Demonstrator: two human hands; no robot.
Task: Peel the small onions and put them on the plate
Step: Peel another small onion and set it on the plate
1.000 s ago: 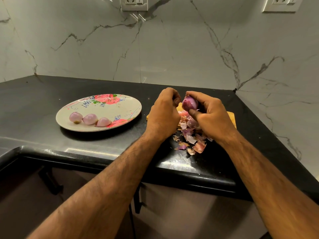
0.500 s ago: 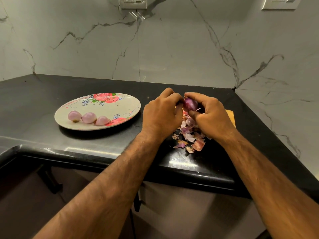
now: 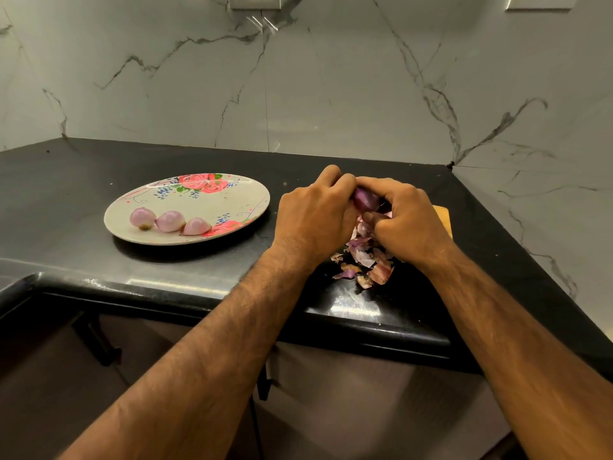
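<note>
A small purple onion (image 3: 365,200) is held between both hands above the black counter. My right hand (image 3: 406,220) grips it from the right, fingers curled round it. My left hand (image 3: 315,217) meets it from the left, fingertips pinching at the onion's top. Most of the onion is hidden by the fingers. A floral plate (image 3: 232,207) lies to the left with three peeled pale-pink onions (image 3: 170,221) in a row near its front rim. A heap of loose onion skins (image 3: 365,260) lies under the hands.
A wooden board (image 3: 442,217) peeks out behind my right hand. The black counter (image 3: 66,194) ends in a rounded front edge close to me. Marble walls close off the back and right side.
Both hands have drawn closer together round the onion, and my left fingertips now cover its top. The plate and its onions have not moved.
</note>
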